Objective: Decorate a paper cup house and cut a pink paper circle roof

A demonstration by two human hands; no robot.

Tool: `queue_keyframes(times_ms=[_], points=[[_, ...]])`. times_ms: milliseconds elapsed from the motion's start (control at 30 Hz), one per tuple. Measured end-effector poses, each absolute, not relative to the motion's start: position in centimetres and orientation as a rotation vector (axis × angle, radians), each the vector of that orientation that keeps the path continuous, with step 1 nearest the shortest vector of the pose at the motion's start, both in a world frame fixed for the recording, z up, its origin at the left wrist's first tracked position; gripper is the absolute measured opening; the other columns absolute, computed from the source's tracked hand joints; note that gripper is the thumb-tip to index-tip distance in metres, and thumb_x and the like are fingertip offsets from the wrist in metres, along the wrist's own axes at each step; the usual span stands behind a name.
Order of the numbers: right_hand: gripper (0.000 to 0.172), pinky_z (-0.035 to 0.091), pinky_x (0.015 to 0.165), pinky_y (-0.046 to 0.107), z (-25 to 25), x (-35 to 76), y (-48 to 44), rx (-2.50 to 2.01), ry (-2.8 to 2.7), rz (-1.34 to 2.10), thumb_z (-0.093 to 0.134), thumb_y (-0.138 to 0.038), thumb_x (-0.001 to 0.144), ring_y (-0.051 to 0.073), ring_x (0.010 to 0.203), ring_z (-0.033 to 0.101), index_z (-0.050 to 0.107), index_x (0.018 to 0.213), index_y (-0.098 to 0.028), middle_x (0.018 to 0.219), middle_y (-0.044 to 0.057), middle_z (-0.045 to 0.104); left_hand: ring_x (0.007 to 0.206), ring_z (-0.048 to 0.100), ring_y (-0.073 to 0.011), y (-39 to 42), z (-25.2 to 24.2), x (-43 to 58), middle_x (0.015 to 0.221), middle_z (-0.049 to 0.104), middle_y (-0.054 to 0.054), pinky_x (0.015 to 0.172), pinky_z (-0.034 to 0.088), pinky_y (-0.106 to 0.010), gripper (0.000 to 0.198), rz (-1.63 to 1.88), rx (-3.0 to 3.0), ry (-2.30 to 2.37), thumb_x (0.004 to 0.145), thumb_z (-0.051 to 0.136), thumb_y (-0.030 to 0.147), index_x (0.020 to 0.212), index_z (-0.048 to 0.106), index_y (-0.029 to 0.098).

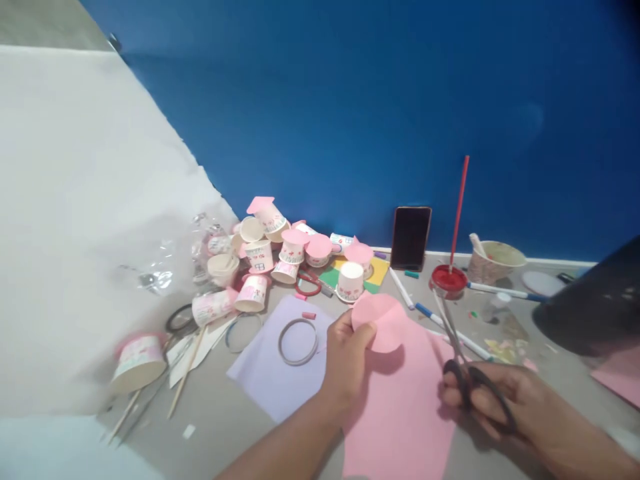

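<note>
My left hand [347, 360] pinches a round pink paper disc [381, 323] between thumb and fingers, above a larger pink paper sheet [400, 420]. My right hand [505, 400] is closed round the dark handles of a pair of scissors [454, 333], whose blades point up and away, apart from the disc. Left of my left hand, a grey ring [298, 342] lies on a lilac paper sheet [265, 363]. A white paper cup [351, 280] stands upside down just beyond the disc.
Several decorated paper cups [260, 257], some topped with pink paper, crowd the back left. A phone [411, 238] leans against the blue wall. Right of it are a red paint pot [449, 280] with a stick, a paper cup [495, 260], markers [453, 330] and a dark cylindrical object [595, 307].
</note>
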State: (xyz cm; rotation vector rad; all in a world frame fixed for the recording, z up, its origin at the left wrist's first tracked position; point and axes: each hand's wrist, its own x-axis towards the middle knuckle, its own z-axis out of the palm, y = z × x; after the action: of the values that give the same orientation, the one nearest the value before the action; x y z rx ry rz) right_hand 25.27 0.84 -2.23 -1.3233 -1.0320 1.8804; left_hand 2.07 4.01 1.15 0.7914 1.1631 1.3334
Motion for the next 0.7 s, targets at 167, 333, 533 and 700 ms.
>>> queue_keyframes(times_ms=[167, 333, 533, 700], points=[[0.048, 0.037, 0.051, 0.024, -0.1, 24.1, 0.7, -1.169, -1.063, 1.852, 0.092, -0.051, 0.062, 0.011, 0.054, 0.049, 0.066, 0.082, -0.017, 0.066, 0.001, 0.063, 0.063, 0.062, -0.0173, 4.0, 1.2, 1.5, 0.066, 0.067, 0.0, 0.06, 0.047, -0.027, 0.02, 1.332, 0.719, 1.152, 0.068, 0.078, 0.028, 0.08, 0.07, 0.015], [0.041, 0.041, 0.062, 0.024, 0.6, 24.5, 1.2, -1.156, -1.25, 1.816, 0.089, -0.033, 0.054, 0.014, 0.07, 0.056, 0.061, 0.081, -0.018, 0.077, 0.002, 0.067, 0.061, 0.062, -0.0183, 4.6, 1.6, 1.1, 0.065, 0.07, -0.002, 0.058, 0.049, -0.027, 0.019, 1.307, 0.699, 1.192, 0.063, 0.081, 0.027, 0.075, 0.073, 0.015], [0.053, 0.039, 0.061, 0.028, -2.1, 25.9, 0.0, -1.207, -1.509, 1.728, 0.064, -0.07, 0.088, 0.017, 0.07, 0.051, 0.063, 0.082, -0.018, 0.081, 0.006, 0.062, 0.06, 0.058, -0.0147, 3.4, 2.3, 2.5, 0.064, 0.065, 0.001, 0.062, 0.048, -0.027, 0.014, 1.419, 0.627, 1.124, 0.067, 0.074, 0.025, 0.078, 0.072, 0.016], [0.061, 0.041, 0.06, 0.029, -1.8, 25.2, -0.3, -1.282, -1.624, 1.703, 0.066, -0.079, 0.08, 0.018, 0.071, 0.051, 0.065, 0.085, -0.018, 0.082, 0.006, 0.063, 0.062, 0.055, -0.0131, 3.6, 1.3, 2.0, 0.069, 0.064, 0.001, 0.061, 0.044, -0.025, 0.01, 1.383, 0.691, 1.003, 0.077, 0.071, 0.025, 0.08, 0.07, 0.016]])
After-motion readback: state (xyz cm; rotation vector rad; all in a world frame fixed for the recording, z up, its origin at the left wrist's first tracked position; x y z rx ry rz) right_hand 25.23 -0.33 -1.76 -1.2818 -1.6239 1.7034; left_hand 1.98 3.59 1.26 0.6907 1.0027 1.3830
